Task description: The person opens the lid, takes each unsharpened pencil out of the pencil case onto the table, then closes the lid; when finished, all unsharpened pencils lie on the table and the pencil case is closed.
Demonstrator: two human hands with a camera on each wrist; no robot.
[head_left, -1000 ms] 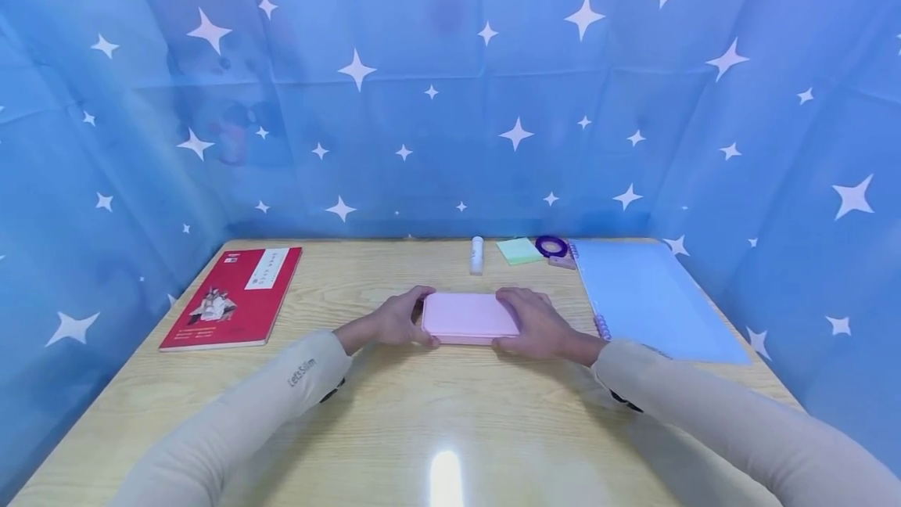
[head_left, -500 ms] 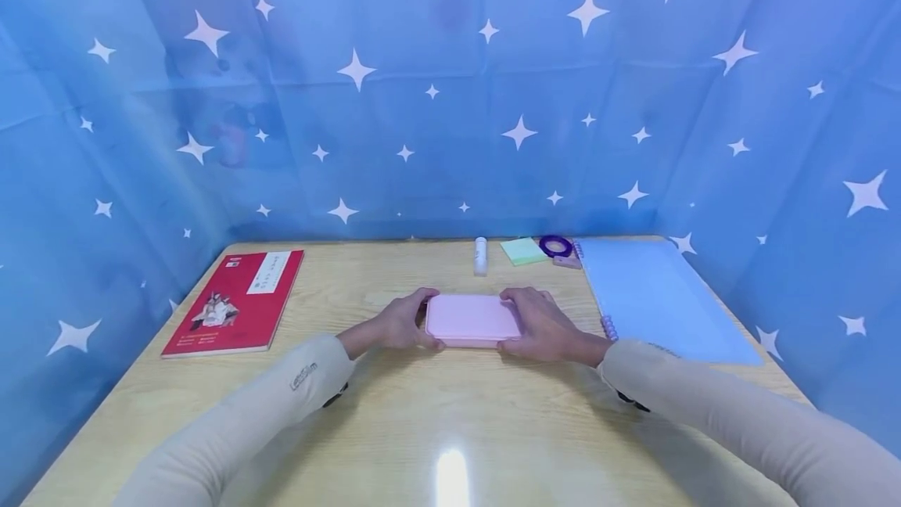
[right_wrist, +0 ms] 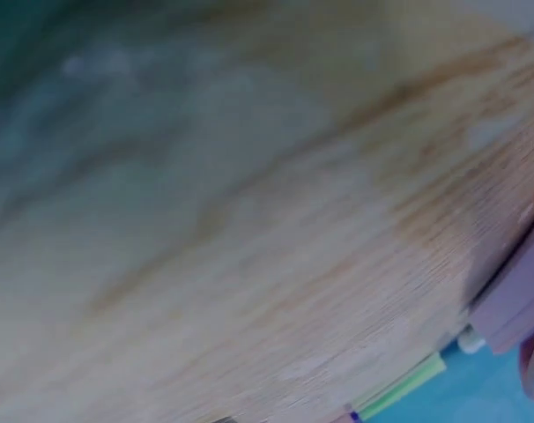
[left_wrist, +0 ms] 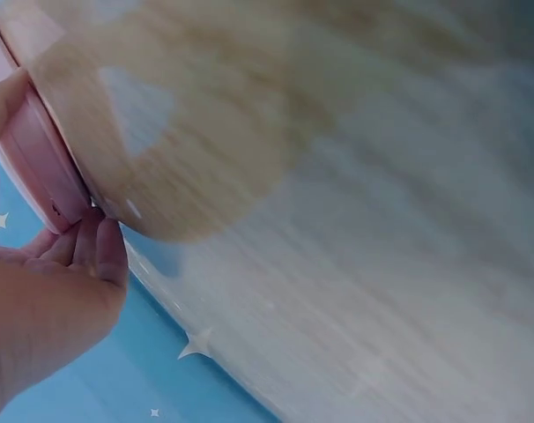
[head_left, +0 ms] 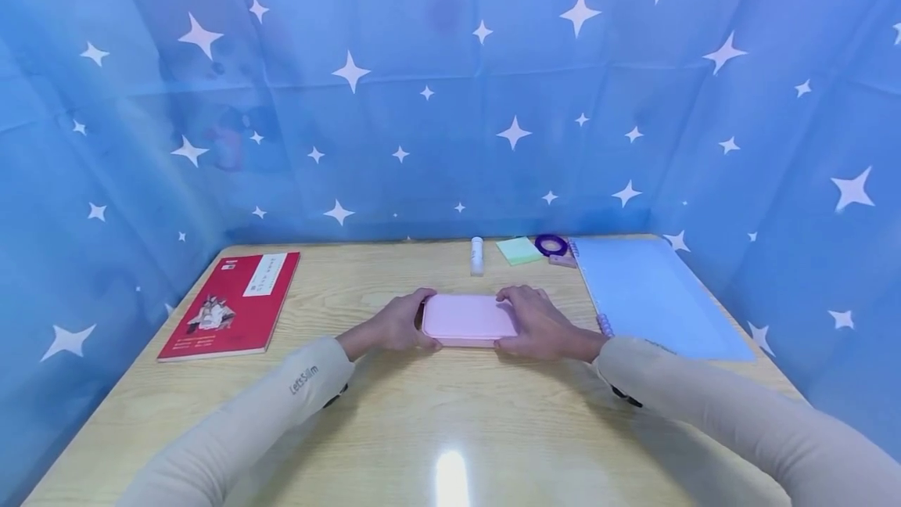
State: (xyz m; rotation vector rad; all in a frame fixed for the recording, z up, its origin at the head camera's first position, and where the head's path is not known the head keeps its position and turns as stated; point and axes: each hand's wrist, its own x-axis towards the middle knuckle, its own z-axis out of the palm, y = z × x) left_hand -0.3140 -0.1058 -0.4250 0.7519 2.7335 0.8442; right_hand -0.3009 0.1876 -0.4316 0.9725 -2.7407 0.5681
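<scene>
Fingers of the left hand and right hand curl round the short ends of the pink case, flat at mid-table, long axis left-right. Bare wood nearer; red book left, blue notebook close right.

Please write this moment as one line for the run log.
left hand: grips pink case left end | right hand: grips right end | case: closed, flat on table
</scene>
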